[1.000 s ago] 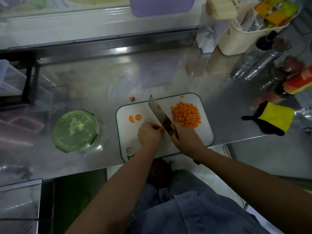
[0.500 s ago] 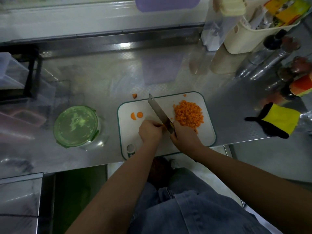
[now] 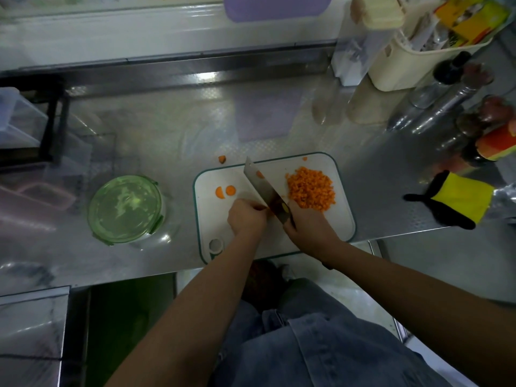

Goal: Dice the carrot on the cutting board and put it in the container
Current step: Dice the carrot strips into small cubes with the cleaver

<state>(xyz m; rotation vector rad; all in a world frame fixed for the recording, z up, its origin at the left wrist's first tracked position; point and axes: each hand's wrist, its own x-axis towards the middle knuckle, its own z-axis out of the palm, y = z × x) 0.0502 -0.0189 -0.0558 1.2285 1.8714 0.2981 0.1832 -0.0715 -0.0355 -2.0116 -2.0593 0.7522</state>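
Most carrot lies diced in a pile (image 3: 311, 188) on the board's (image 3: 344, 219) right. The knife (image 3: 261, 187) is gripped by the right hand (image 3: 307, 230), a bit (image 3: 267, 209) pinched by the left hand (image 3: 245, 219). Two slices (image 3: 224, 191) are left uncut; the container (image 3: 125, 209), at left, is lidded.

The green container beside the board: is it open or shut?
Shut: a green lid covers its whole top. The diced carrot lies heaped on the cutting board.
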